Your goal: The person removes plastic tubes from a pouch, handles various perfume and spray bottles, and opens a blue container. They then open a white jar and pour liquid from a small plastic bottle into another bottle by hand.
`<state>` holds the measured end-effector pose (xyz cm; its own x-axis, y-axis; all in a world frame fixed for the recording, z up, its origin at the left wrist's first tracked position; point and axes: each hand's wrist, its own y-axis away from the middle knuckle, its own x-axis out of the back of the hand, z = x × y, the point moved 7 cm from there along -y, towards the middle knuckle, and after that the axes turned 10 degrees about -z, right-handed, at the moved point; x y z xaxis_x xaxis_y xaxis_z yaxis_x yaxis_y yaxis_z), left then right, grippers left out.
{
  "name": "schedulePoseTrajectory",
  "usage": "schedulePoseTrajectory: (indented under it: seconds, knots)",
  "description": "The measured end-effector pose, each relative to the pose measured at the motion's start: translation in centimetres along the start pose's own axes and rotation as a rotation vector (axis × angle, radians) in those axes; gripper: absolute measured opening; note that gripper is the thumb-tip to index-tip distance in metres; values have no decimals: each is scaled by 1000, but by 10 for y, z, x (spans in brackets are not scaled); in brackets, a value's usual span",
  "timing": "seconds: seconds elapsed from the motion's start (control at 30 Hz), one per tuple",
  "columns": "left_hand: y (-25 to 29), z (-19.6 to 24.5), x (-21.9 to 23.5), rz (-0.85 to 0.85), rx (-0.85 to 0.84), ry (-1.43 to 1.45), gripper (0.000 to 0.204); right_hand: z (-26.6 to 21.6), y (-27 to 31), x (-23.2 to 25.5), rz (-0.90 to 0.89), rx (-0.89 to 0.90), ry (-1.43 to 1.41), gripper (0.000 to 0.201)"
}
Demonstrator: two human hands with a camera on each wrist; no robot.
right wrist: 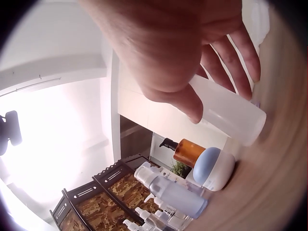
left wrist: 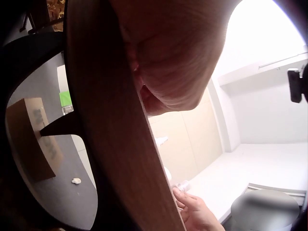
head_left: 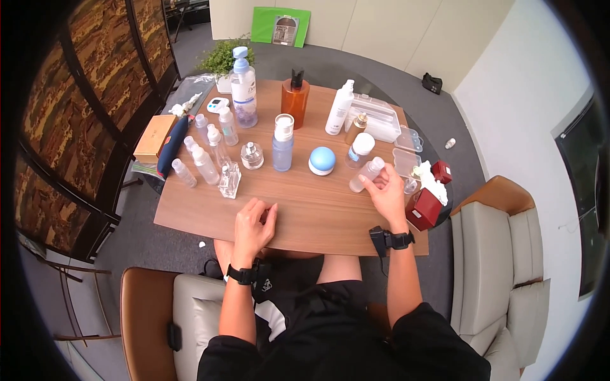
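Observation:
My right hand [head_left: 389, 197] holds a small translucent bottle [head_left: 362, 179] at the right side of the table, thumb on one side and fingers on the other. In the right wrist view the frosted body of this bottle [right wrist: 233, 115] shows below the thumb, its base close over the wood. A white-capped jar [head_left: 362, 146] and a blue-topped round container [head_left: 322, 160] stand nearest to it. My left hand [head_left: 252, 227] rests at the table's front edge, fingers loosely curled around nothing. In front of it stands a clear square glass bottle [head_left: 230, 181].
Several small spray bottles [head_left: 204, 166] cluster at the left, beside a dark blue case [head_left: 173, 146]. Taller pump bottles, one amber [head_left: 295, 105], stand behind. A clear plastic box [head_left: 375, 120] is at the back right; a dark red box [head_left: 424, 208] sits by the right edge.

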<state>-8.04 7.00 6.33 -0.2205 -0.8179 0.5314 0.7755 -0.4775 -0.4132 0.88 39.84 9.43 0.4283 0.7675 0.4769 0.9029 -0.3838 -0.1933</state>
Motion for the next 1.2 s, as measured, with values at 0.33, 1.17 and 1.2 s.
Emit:
schedulePoseTrajectory:
  seconds: [0.33,1.17,1.2]
  knots:
    - [2,4,0,33,-107,-74,19,12,7,-6,-73,42,-58,41]
    - [1,17,-9,-1,-156,-227,17,9,97,-23,31,130,-17,38]
    - [2,18,-10,-9,-165,-221,17,8,97,-23,24,126,-47,38]
